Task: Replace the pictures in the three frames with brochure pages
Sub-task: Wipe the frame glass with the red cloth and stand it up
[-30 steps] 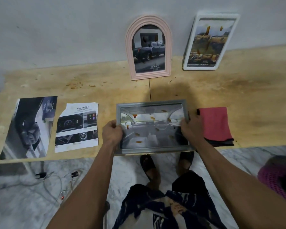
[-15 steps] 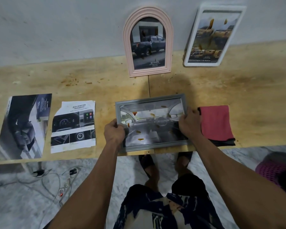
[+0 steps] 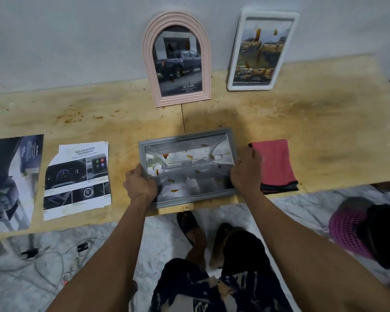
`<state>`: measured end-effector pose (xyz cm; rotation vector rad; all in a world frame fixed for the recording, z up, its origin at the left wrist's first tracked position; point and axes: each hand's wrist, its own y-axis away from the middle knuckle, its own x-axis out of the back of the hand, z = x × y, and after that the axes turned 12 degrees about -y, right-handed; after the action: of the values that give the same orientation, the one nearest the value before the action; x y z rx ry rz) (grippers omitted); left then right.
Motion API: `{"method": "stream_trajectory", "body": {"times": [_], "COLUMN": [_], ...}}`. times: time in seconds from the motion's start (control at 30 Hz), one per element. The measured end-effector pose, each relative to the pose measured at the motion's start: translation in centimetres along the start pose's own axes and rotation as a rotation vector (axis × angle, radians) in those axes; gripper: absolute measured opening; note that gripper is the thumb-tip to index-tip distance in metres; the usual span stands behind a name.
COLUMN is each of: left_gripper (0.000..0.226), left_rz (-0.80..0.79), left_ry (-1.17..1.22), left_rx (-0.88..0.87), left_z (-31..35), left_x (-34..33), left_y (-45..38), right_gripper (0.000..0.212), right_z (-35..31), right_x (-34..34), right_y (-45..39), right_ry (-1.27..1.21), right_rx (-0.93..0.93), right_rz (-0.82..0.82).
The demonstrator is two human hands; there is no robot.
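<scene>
Head view is showing both hands gripping the grey frame (image 3: 187, 167) at the near edge of the wooden surface (image 3: 324, 122), centre of shot. Left hand (image 3: 140, 184) is curling round the frame's left short side near its lower corner, thumb on the front. Right hand (image 3: 245, 171) is gripping the right short side, fingers wrapping the edge. Frame is lying landscape, long axis running left-right straight between the two hands, far edge looking tilted up a bit; can't tell if the near edge is touching the surface or overhanging it. It is holding a car-interior picture. Both hands are about equally near, one per end, so any lift or flip probably turns on that long axis.

Pink cloth (image 3: 274, 163) is lying just beside the right hand, folded. To the left, well apart from the frame, a torn brochure page (image 3: 77, 180) showing a dashboard is lying flat, and a dark brochure page (image 3: 11, 181) is lying further left, partly cut off by the view edge.

Further back, the pink arched frame (image 3: 148, 64) is leaning on the wall with a truck picture, straight beyond the grey one. White frame (image 3: 234, 52) is leaning to its right, holding a yellowish car page.

Judging that the other two look done and this grey one is the last in hand.
</scene>
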<state>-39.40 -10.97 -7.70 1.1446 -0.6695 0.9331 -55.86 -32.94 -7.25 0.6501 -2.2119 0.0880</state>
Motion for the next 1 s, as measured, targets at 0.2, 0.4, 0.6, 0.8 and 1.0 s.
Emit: {"method": "stream_trajectory", "body": {"times": [0.2, 0.4, 0.6, 0.8, 1.0], "left_gripper": [0.033, 0.044, 0.04, 0.032, 0.038], "left_rz": [0.0, 0.057, 0.127, 0.146, 0.2], "left_ry": [-0.104, -0.131, -0.118, -0.095, -0.163], "left_rx": [0.017, 0.016, 0.006, -0.074, -0.173], "left_z": [1.7, 1.4, 1.0, -0.2, -1.7], "left_x": [0.0, -1.2, -2.1, -2.4, -1.9], "left_y": [1.3, 1.3, 1.6, 1.4, 1.3], "right_gripper": [0.052, 0.07, 0.06, 0.038, 0.037], "right_z": [2.4, 5.3, 5.5, 5.4, 1.5], "right_x": [2.0, 1.5, 0.7, 1.5, 2.0], "right_y": [-2.2, -2.5, -2.0, -2.7, -1.7], "right_ry": [0.196, 0.32, 0.388, 0.204, -0.088], "right_rx": [-0.258, -0.376, -0.177, -0.049, 0.028], "right_rz": [0.091, -0.028, 0.064, 0.087, 0.166]}}
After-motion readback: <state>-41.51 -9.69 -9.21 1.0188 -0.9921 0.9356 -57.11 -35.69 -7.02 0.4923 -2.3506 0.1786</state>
